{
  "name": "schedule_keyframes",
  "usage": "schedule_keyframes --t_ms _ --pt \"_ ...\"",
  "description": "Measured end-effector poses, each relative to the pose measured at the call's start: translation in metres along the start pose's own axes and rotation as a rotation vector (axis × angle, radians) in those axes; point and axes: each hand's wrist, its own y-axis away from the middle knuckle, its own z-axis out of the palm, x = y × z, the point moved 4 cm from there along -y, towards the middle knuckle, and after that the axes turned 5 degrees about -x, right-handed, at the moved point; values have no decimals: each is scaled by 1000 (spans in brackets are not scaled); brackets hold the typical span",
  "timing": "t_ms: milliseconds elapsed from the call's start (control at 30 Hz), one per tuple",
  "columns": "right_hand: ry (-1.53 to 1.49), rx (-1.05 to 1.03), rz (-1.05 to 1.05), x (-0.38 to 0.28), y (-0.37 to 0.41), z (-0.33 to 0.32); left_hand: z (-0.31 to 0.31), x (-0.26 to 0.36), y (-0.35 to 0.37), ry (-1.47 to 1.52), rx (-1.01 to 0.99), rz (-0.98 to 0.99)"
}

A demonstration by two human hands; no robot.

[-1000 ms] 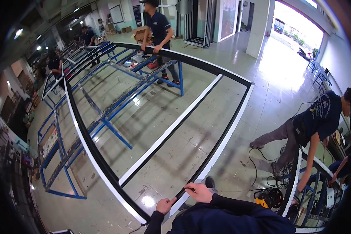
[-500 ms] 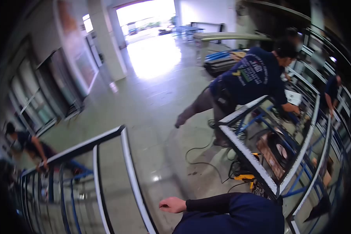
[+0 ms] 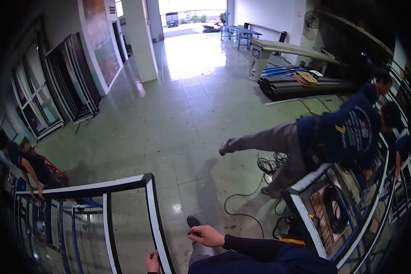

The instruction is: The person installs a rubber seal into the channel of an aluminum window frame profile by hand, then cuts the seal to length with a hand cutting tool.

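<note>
My left hand [image 3: 152, 262] is at the bottom, with bent fingers closed on the inner edge of a long bar of a black-and-white metal frame [image 3: 154, 219]. Part of that hand is cut off by the picture's lower edge. To its right, my right hand [image 3: 206, 236] reaches out from a dark sleeve above the floor. Its fingers are loosely bent and apart, and nothing shows in them. One of my shoes [image 3: 193, 221] is just beyond it. The frame lies level on blue supports [image 3: 77, 237], and a person [image 3: 27, 166] holds its far left end.
A second metal frame [image 3: 306, 223] lies on the right, where a co-worker [image 3: 338, 132] leans over with one leg stretched back. Black cable [image 3: 233, 213] loops across the floor. Dark profiles [image 3: 301, 90] are stacked behind. Tall frames [image 3: 71, 77] lean against the left wall.
My left hand has come into view at the frame's bar. The view has shifted, and the co-worker on the right now appears further right and lower.
</note>
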Motion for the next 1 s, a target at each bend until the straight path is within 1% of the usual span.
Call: schedule_keyframes --t_ms 33,67,100,133,167,200,233,267,300,333,400,433,467,500,567,600,633,700,767,800,833,867,900,933,967,1000 --pt "57 13 -4 9 -31 -17 14 49 -2 -94 61 38" --pt "114 5 -17 14 -61 -32 20 59 -30 -4 88 16" --pt "99 38 39 15 -84 -56 20 74 -59 -103 199 112" --pt "81 29 71 12 -110 -80 19 135 -66 -97 325 205" --pt "72 139 17 13 -134 -102 14 167 -93 -36 453 266" --pt "87 179 89 26 -155 -126 14 223 -118 20 548 378" --pt "61 210 191 42 -172 -152 16 273 -142 50 501 336" --pt "-95 271 255 59 -189 -175 18 334 -161 52 554 422" --pt "-91 268 309 86 -203 -196 27 370 -198 150 495 455" --pt "-83 293 358 119 -212 -219 38 417 -223 184 479 565" --pt "-107 281 539 205 -215 -249 79 485 -273 279 283 580" --pt "56 164 644 265 -203 -264 100 515 -292 150 160 554" --pt "222 30 733 324 -191 -279 126 536 -310 98 62 539" --pt "295 -63 789 344 -201 -296 152 552 -330 46 -33 524" --pt "193 -162 867 345 -238 -327 192 578 -374 37 -40 604" --pt "104 -169 882 327 -266 -354 223 591 -397 32 -62 644" --pt "25 -165 882 308 -294 -384 248 598 -423 123 -16 656" --pt "-127 -165 846 280 -339 -443 298 594 -481 24 -8 490" --pt "-208 -157 752 285 -376 -502 362 551 -553 -152 12 441" --pt "106 -268 564 404 -369 -512 393 522 -582 -207 -141 257" --pt "516 -326 358 520 -361 -524 418 493 -601 -294 -208 178" --pt "869 -299 166 613 -358 -537 434 472 -608 -389 -312 49" --pt "411 -179 563 553 -411 -576 445 448 -606 -396 -355 -39" --pt "-23 124 883 461 -471 -614 454 426 -612 -486 -521 -215" --pt "175 136 790 488 -512 -651 462 379 -623 -574 -510 -282" --pt "116 205 718 442 -565 -691 462 375 -624 -531 -607 -358"
